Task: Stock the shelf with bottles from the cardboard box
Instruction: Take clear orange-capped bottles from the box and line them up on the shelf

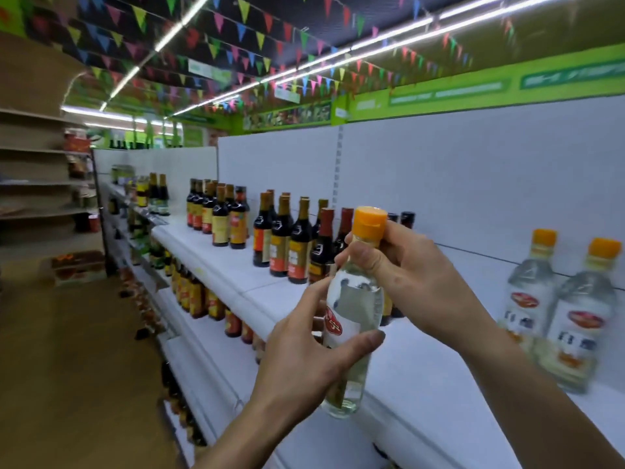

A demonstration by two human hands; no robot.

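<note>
clear bottle gripped between left hand, right hand

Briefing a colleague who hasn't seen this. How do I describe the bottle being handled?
Find the white shelf on the aisle's right. In front of it, a left hand grips the body and a right hand the neck of a clear plastic bottle with an orange cap. Unlike the dark brown bottles behind and the two clear bottles farther right, it is held off the shelf.
</note>
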